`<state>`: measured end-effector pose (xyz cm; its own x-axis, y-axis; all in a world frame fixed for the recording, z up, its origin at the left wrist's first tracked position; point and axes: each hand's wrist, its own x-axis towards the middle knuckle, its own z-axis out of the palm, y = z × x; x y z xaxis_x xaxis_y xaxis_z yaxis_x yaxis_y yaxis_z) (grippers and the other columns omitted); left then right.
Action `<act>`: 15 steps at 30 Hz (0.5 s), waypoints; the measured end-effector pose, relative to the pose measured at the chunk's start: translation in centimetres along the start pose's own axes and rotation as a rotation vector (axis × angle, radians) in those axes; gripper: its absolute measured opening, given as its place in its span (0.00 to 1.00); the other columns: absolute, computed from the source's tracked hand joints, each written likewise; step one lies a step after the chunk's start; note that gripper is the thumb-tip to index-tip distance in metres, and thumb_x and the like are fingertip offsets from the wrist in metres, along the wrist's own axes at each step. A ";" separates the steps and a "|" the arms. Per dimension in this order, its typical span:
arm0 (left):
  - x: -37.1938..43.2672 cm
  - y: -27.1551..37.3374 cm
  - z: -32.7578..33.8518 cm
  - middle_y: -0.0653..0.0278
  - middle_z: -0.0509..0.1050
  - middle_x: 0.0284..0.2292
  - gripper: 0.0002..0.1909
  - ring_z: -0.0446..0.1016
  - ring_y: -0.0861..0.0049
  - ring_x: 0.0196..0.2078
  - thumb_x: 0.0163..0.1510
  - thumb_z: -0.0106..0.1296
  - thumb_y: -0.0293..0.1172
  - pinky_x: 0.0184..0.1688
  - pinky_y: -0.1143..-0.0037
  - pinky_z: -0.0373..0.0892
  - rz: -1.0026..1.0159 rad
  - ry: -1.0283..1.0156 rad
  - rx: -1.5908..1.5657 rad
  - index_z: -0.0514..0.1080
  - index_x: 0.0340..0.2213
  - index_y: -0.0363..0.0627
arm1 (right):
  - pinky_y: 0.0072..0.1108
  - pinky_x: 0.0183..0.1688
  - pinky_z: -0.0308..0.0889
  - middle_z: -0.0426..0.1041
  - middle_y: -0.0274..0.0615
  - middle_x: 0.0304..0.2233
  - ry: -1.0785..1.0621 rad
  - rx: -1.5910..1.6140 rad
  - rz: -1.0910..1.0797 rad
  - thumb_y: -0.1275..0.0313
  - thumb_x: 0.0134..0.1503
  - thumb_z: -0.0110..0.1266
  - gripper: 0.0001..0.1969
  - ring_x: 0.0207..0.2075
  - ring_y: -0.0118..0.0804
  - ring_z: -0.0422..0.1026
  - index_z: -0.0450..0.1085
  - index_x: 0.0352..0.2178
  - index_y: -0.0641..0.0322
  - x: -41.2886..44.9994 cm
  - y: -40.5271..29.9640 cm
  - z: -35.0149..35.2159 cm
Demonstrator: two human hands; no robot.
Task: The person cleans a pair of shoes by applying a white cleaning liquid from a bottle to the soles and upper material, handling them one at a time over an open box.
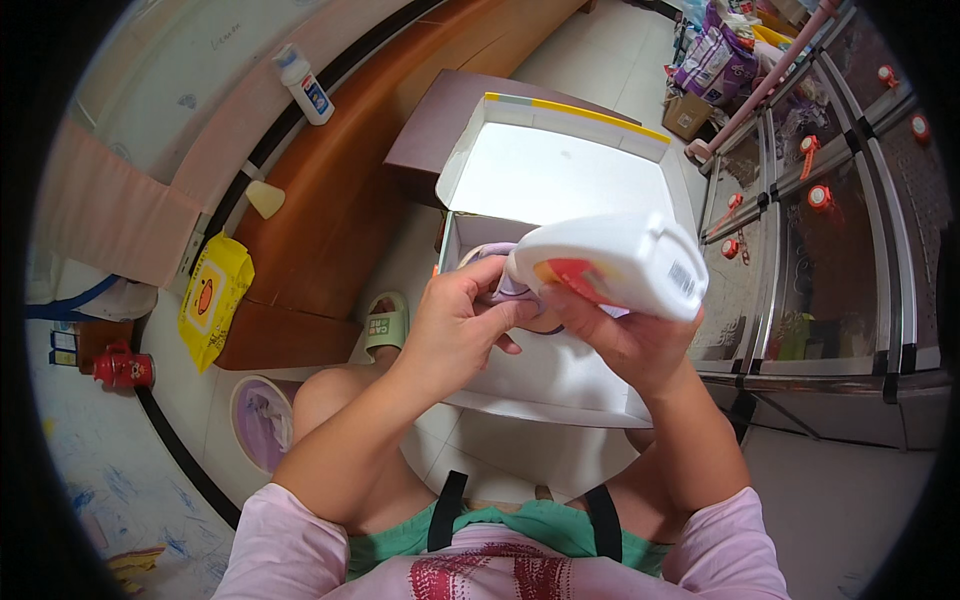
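Note:
My right hand grips a white plastic bottle with a red and yellow label. The bottle is tipped over, its base up to the right and its narrow end down to the left. At that end, my left hand pinches the lilac edge of what looks like a shoe, which the hands and bottle partly cover. Whether liquid comes out cannot be seen. Beneath both hands lies an open white cardboard box, its lid folded back away from me.
Behind the box is a dark brown stool or low table. A wooden bench on the left bears another white bottle, a pale cup and yellow wipes. A lilac bin stands by my knee; glass-doored cabinets line the right.

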<state>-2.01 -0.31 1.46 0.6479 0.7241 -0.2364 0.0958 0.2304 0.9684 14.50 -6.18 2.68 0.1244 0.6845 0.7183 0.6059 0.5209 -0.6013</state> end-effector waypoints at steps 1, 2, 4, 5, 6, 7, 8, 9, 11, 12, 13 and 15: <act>0.1 -0.1 0.0 0.67 0.74 0.27 0.15 0.68 0.89 0.20 0.52 0.52 0.25 0.21 0.85 0.69 0.039 -0.004 -0.011 0.71 0.43 0.39 | 0.23 0.29 0.70 0.75 0.46 0.31 -0.010 -0.004 0.008 0.71 0.39 0.70 0.18 0.25 0.39 0.75 0.74 0.32 0.70 -0.1 0.1 0.0; 0.1 -0.2 -0.1 0.67 0.75 0.28 0.15 0.68 0.89 0.21 0.51 0.52 0.25 0.22 0.84 0.70 0.019 -0.007 0.005 0.71 0.43 0.38 | 0.23 0.29 0.70 0.75 0.47 0.32 -0.019 -0.009 0.016 0.71 0.39 0.70 0.19 0.25 0.39 0.75 0.74 0.32 0.70 -0.2 0.2 -0.1; 0.2 0.1 -0.1 0.67 0.75 0.28 0.15 0.69 0.89 0.22 0.51 0.53 0.25 0.22 0.84 0.70 0.012 -0.003 0.029 0.72 0.42 0.38 | 0.24 0.31 0.71 0.75 0.47 0.32 0.005 0.087 0.153 0.70 0.38 0.71 0.20 0.28 0.40 0.76 0.74 0.32 0.70 -0.2 0.1 -0.1; 0.3 0.2 -0.1 0.67 0.75 0.29 0.14 0.69 0.89 0.22 0.51 0.53 0.25 0.23 0.84 0.70 0.005 0.002 0.053 0.72 0.42 0.38 | 0.24 0.31 0.71 0.75 0.47 0.32 0.004 0.086 0.154 0.70 0.38 0.71 0.20 0.28 0.40 0.76 0.74 0.32 0.70 -0.1 0.1 -0.1; 0.3 0.1 -0.1 0.67 0.75 0.29 0.14 0.69 0.89 0.22 0.51 0.53 0.25 0.23 0.84 0.70 0.006 0.004 0.054 0.72 0.42 0.38 | 0.23 0.32 0.71 0.75 0.47 0.33 -0.028 0.102 0.103 0.71 0.38 0.70 0.19 0.30 0.40 0.76 0.74 0.32 0.70 0.1 0.0 -0.1; 0.3 -0.1 0.0 0.67 0.75 0.29 0.14 0.71 0.88 0.23 0.52 0.52 0.25 0.22 0.84 0.70 0.019 0.023 0.042 0.72 0.41 0.39 | 0.23 0.33 0.71 0.75 0.46 0.33 -0.060 0.118 0.053 0.72 0.38 0.69 0.18 0.32 0.41 0.76 0.74 0.32 0.71 0.3 -0.1 -0.1; 0.3 -0.1 0.1 0.67 0.75 0.29 0.13 0.72 0.88 0.24 0.52 0.52 0.25 0.22 0.84 0.70 0.032 0.041 0.031 0.72 0.41 0.39 | 0.23 0.35 0.71 0.75 0.46 0.35 -0.075 0.133 -0.033 0.74 0.40 0.67 0.19 0.35 0.42 0.75 0.72 0.34 0.72 0.1 0.7 -0.2; 0.3 -0.1 0.2 0.67 0.75 0.29 0.13 0.72 0.88 0.24 0.52 0.52 0.25 0.22 0.84 0.70 0.033 0.042 0.030 0.72 0.41 0.39 | 0.22 0.34 0.71 0.74 0.46 0.36 -0.121 0.124 -0.087 0.76 0.40 0.65 0.19 0.33 0.42 0.75 0.71 0.36 0.72 0.1 0.9 -0.3; 0.2 0.2 0.3 0.67 0.76 0.29 0.12 0.73 0.87 0.26 0.52 0.51 0.24 0.22 0.84 0.70 0.054 0.058 0.013 0.72 0.40 0.39 | 0.20 0.32 0.71 0.74 0.46 0.35 -0.187 0.072 -0.117 0.76 0.38 0.65 0.20 0.32 0.41 0.76 0.71 0.36 0.69 0.1 0.6 -0.1; 0.6 -0.3 0.4 0.67 0.76 0.29 0.12 0.73 0.87 0.25 0.52 0.51 0.24 0.22 0.84 0.70 0.191 0.060 0.056 0.72 0.40 0.39 | 0.20 0.30 0.71 0.74 0.46 0.34 -0.140 0.077 -0.086 0.75 0.36 0.65 0.20 0.31 0.40 0.76 0.71 0.35 0.67 0.0 0.1 0.3; 0.5 -0.5 0.3 0.67 0.76 0.29 0.12 0.73 0.87 0.25 0.52 0.51 0.24 0.22 0.84 0.70 0.190 0.062 0.057 0.72 0.40 0.39 | 0.20 0.30 0.71 0.74 0.46 0.34 -0.140 0.079 -0.086 0.75 0.36 0.65 0.20 0.31 0.40 0.76 0.71 0.35 0.67 0.0 0.2 0.1; 0.1 -0.1 0.3 0.67 0.76 0.30 0.12 0.73 0.86 0.26 0.52 0.52 0.25 0.23 0.84 0.71 0.057 0.077 0.018 0.72 0.40 0.39 | 0.20 0.29 0.71 0.74 0.45 0.33 -0.200 -0.074 -0.168 0.75 0.36 0.65 0.20 0.30 0.39 0.76 0.71 0.35 0.67 0.2 0.5 -0.4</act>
<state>-1.71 -0.43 1.37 0.5929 0.7835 -0.1859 0.0750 0.1761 0.9815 15.19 -6.00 2.63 -0.1356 0.6825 0.7182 0.6613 0.6021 -0.4474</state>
